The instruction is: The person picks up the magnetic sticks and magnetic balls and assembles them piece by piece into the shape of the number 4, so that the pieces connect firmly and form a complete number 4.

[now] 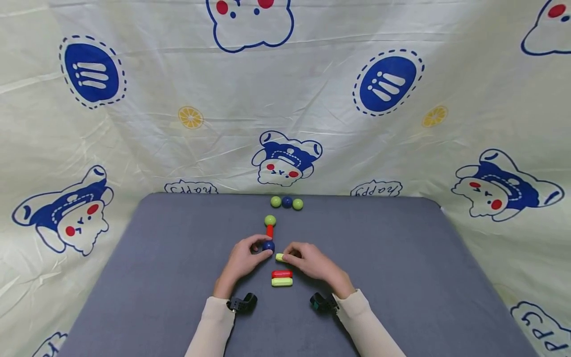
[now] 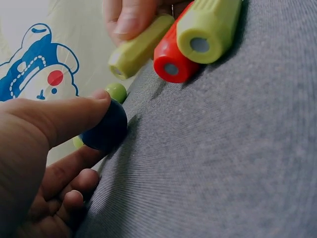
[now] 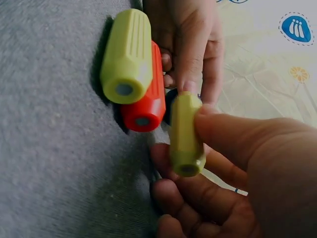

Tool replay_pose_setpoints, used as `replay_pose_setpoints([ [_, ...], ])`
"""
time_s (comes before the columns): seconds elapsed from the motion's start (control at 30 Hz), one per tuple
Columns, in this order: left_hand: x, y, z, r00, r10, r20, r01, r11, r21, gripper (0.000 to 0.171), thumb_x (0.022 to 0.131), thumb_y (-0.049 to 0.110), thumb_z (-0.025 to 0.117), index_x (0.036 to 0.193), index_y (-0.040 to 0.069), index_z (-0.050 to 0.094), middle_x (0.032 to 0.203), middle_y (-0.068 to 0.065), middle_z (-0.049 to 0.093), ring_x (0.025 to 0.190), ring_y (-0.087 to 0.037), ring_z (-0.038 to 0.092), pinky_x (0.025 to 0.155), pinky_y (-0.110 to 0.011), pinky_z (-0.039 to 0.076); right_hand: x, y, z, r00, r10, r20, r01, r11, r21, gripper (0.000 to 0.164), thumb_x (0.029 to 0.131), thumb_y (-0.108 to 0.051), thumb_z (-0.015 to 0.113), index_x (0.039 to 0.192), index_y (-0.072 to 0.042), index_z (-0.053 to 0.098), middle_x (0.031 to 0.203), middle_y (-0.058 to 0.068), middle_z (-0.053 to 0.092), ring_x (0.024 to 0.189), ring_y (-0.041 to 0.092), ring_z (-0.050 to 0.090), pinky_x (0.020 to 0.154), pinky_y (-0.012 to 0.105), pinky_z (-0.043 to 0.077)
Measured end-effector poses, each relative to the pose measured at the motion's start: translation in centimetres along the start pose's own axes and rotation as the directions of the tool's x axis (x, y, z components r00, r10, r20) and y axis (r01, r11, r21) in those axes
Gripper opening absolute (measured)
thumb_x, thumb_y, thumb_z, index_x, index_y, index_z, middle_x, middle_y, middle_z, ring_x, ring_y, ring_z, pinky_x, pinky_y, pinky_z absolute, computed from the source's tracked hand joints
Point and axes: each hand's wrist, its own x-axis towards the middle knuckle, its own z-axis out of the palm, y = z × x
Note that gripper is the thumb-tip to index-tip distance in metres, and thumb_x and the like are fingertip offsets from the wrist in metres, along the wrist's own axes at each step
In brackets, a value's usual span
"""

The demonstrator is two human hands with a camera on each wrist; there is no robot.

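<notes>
Lime rod (image 1: 279,257) sits in the right hand (image 1: 314,261), pinched between thumb and forefinger, with one end pointing toward the left hand (image 1: 245,258). It is over the middle part of the table (image 1: 187,238), well in from the left and right edges; whether it clears the surface is hard to tell. In the right wrist view, the other fingers of that hand are bent and spread a little apart beneath the rod.

The left hand is partly closed, with thumb and forefinger on either side of a navy ball (image 1: 268,246) and the remaining fingers loosely curled. The ball is just beside the near end of the pinched rod, with a small gap between them. From the ball, a red bar (image 1: 269,231) runs toward the table's far edge and meets a green ball (image 1: 269,220), so the three form one line.

Between the wrists, on the near side of the hands, a second red bar (image 1: 282,273) and a second lime rod (image 1: 282,282) lie side by side, parallel to the far edge, the lime one closer to the person. Grey discs show in their ends in the wrist views.

Close to the middle of the far edge is a row of three balls (image 1: 287,202): green, blue, green. Behind that edge hangs a pale printed sheet (image 1: 285,84).
</notes>
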Motion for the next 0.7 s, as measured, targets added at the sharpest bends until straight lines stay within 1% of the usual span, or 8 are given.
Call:
replay_pose_setpoints([
  [0.1,0.0,0.0,-0.1,1.000,0.006,-0.008,-0.006,1.000,0.001,0.031,0.090,0.023,0.081,0.120,0.020,0.075,0.113,-0.001,0.073,0.092,-0.016,0.058,0.082,-0.035,0.047,0.1,0.1,-0.2,1.000,-0.020,-0.015,0.021,1.000,0.017,0.021,0.105,-0.029,0.060,0.109,-0.013,0.072,0.097,-0.002,0.072,0.081,0.006,0.060,0.075,0.026,0.050],
  [0.2,0.0,0.1,-0.2,1.000,0.008,-0.013,-0.008,1.000,0.000,0.031,0.091,0.023,0.081,0.120,0.020,0.074,0.113,0.000,0.073,0.093,-0.016,0.059,0.083,-0.036,0.047,0.3,0.2,-0.3,0.999,-0.031,-0.040,0.032,0.999,0.012,0.019,0.105,-0.027,0.061,0.110,-0.013,0.073,0.100,-0.001,0.072,0.082,0.006,0.059,0.076,0.027,0.049],
  [0.33,0.0,0.0,-0.1,1.000,0.006,-0.013,-0.006,1.000,0.003,0.031,0.091,0.025,0.081,0.121,0.021,0.074,0.112,0.000,0.073,0.093,-0.016,0.059,0.083,-0.036,0.047,0.4,0.3,-0.4,0.998,-0.020,-0.057,0.020,1.000,-0.003,0.017,0.104,-0.024,0.062,0.111,-0.013,0.073,0.106,0.000,0.072,0.087,0.009,0.058,0.080,0.029,0.049],
  [0.4,-0.1,0.0,0.0,1.000,0.006,-0.010,-0.006,1.000,0.004,0.031,0.091,0.025,0.081,0.121,0.021,0.074,0.113,0.000,0.073,0.093,-0.016,0.059,0.083,-0.036,0.047,0.3,0.2,-0.5,0.998,-0.004,-0.062,0.004,1.000,-0.001,0.016,0.104,-0.023,0.063,0.112,-0.013,0.073,0.106,0.000,0.072,0.087,0.010,0.058,0.079,0.029,0.049],
  [0.47,-0.1,-0.1,0.0,1.000,0.008,-0.009,-0.008,1.000,-0.001,0.031,0.091,0.026,0.080,0.121,0.022,0.074,0.114,0.001,0.072,0.094,-0.016,0.059,0.083,-0.035,0.047,0.2,0.1,-0.6,0.997,0.011,-0.077,-0.011,1.000,0.010,0.015,0.103,-0.021,0.065,0.112,-0.013,0.074,0.105,0.000,0.071,0.084,0.010,0.057,0.076,0.028,0.048],
  [0.57,-0.1,-0.1,0.1,1.000,0.009,-0.014,-0.009,1.000,0.000,0.030,0.091,0.025,0.081,0.120,0.021,0.074,0.113,0.001,0.073,0.093,-0.016,0.059,0.083,-0.035,0.047,0.3,-0.1,-0.9,0.993,0.028,-0.112,-0.024,0.999,0.044,0.014,0.100,-0.018,0.069,0.111,-0.011,0.074,0.100,0.002,0.071,0.074,0.010,0.058,0.066,0.026,0.049],
  [0.7,0.0,0.1,0.4,1.000,0.012,-0.023,-0.012,1.000,0.016,0.032,0.091,0.025,0.080,0.122,0.020,0.073,0.113,0.000,0.073,0.092,-0.016,0.058,0.081,-0.034,0.047,0.5,-0.2,-1.3,0.982,0.037,-0.187,-0.021,0.996,0.087,0.014,0.096,-0.013,0.072,0.110,-0.010,0.074,0.099,0.006,0.071,0.065,0.010,0.060,0.057,0.027,0.051],
])
